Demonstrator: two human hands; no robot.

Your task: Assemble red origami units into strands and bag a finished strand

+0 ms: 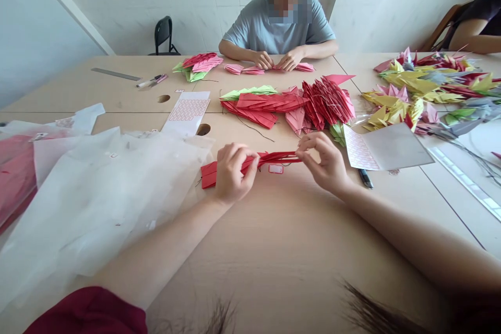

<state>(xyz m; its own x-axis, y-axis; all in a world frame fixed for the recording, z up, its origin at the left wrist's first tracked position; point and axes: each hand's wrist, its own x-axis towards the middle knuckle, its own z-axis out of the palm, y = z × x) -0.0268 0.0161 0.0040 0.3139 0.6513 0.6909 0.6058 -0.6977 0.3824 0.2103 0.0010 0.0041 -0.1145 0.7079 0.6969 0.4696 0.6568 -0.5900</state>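
A red folded-paper strip [209, 173] stretches across the table's middle, its pleats gathered narrow toward the right. My left hand [235, 175] is closed over its wider part, thumb and fingers pinching it. At the narrow right end, the thumb and fingertips of my right hand [324, 162] pinch the strip too. Just below the paper, between my hands, shows a small white label [276, 169] with a red border. Beyond my hands lie stacks of folded red paper [270, 103], a bundle of red pleated pieces [329, 102] and a dark thread [256, 130].
Translucent plastic bags [90, 182] cover the left side. Label sheets [188, 112] and a folded card [395, 148] flank the stacks, with a black pen [366, 178] nearby. Colourful folded paper [407, 83] is heaped at right. A co-worker [277, 26] sits opposite, handling pink paper.
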